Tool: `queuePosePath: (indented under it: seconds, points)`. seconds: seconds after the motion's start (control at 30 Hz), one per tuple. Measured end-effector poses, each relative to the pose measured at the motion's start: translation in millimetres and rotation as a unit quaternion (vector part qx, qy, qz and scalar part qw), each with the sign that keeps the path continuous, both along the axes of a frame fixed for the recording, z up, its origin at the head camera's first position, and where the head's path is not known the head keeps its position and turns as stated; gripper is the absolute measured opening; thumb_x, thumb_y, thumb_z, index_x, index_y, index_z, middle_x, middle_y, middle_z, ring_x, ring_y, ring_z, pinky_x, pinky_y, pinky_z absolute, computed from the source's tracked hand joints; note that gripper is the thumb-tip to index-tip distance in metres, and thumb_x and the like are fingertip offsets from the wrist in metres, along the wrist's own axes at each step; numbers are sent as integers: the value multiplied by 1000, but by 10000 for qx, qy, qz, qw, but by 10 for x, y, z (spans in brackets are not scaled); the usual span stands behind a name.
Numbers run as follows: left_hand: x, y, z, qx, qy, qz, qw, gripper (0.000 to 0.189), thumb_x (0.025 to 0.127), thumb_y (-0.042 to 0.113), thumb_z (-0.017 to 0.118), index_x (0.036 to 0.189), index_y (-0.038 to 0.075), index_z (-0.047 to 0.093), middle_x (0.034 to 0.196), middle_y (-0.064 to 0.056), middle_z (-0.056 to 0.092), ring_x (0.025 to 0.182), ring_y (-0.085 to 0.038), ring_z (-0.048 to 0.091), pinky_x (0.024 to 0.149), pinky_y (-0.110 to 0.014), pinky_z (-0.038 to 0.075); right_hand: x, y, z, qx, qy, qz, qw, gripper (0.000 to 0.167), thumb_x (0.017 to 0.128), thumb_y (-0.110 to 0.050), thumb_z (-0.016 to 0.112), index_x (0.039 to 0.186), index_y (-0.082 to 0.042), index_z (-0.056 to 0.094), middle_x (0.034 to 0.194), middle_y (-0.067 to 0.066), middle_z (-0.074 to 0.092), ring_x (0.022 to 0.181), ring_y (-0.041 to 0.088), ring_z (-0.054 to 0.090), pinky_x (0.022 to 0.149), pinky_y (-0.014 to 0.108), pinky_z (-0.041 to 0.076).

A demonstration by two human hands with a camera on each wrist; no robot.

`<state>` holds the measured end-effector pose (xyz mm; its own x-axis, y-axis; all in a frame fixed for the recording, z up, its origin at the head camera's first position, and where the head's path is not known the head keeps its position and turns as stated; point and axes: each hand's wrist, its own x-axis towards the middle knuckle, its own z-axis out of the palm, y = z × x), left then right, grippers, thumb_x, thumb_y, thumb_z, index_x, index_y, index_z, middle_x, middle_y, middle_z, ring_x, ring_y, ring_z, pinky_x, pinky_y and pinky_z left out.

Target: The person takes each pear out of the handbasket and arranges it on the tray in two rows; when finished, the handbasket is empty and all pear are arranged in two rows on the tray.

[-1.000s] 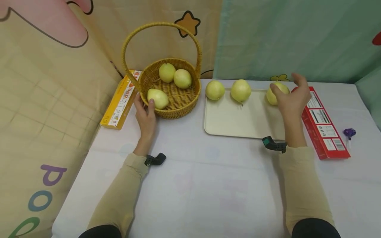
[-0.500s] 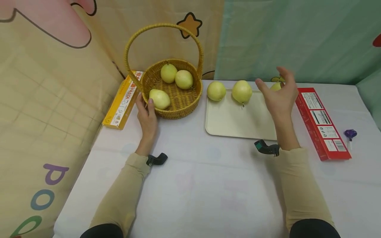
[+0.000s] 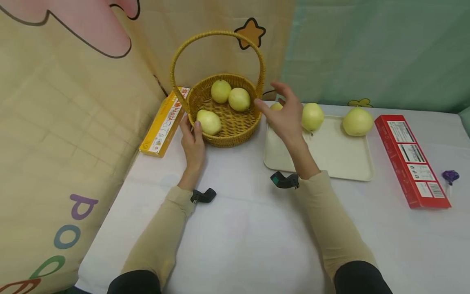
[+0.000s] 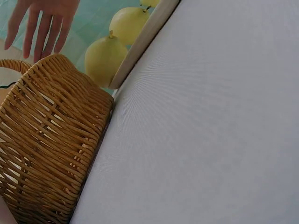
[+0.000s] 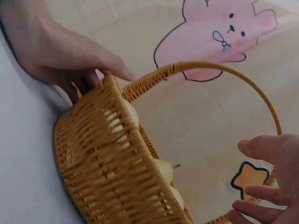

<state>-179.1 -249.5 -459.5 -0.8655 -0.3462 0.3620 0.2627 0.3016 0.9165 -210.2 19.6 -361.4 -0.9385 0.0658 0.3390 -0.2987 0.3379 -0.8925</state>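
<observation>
A round wicker basket [image 3: 229,141] with a tall arched handle [image 3: 220,32] holds three pale green-yellow pears, among them a front pear [image 3: 208,122]. My left hand [image 3: 193,149] grips its left rim, thumb over the edge and fingers along the outer wall. My right hand [image 3: 288,116] hovers by the basket's right side with spread fingers, nothing in them. Behind that hand, a pear [image 3: 276,106] is mostly hidden. Two more pears sit on the cream tray [image 3: 339,163]: a middle pear [image 3: 312,117] and a right pear [image 3: 358,121].
A yellow pasta box [image 3: 165,124] lies left of the basket. Right of the tray is a red box [image 3: 413,161], with a purple-wrapped lollipop [image 3: 450,177] beyond it. Printed curtains [image 3: 367,49] hang behind the white table [image 3: 238,228].
My right hand has left the pear at the tray's right end and moved left to the basket, fingers spread. The left hand keeps its grip. The head view has turned slightly left.
</observation>
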Motion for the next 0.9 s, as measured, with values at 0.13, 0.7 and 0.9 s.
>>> queuePosePath:
  seconds: [0.13, 0.7, 0.9]
  points:
    - [76, 103, 122, 120, 59, -41, 9999, 51, 113, 20, 44, 157, -4, 35, 159, -25, 47, 148, -37, 47, 125, -48, 35, -48, -429, -49, 129, -287, 692, 9971, 59, 93, -30, 81, 143, -5, 62, 144, 14, 64, 135, 30, 59, 116, 47, 47]
    - [152, 86, 301, 59, 11, 104, 9999, 48, 114, 19, 42, 155, -5, 37, 158, -27, 48, 146, -39, 49, 122, -51, 39, -320, -1188, -223, 629, -1220, 2471, 9592, 71, 92, -28, 83, 151, -3, 53, 153, 15, 58, 138, 35, 57, 112, 42, 51]
    - [18, 48, 52, -9, -40, 117, 9999, 49, 114, 22, 42, 158, 1, 36, 160, -20, 49, 147, -33, 48, 122, -50, 39, -371, -1203, -231, 1407, -1543, 2866, 9350, 73, 92, -27, 82, 153, -2, 52, 154, 17, 57, 141, 30, 54, 116, 42, 47]
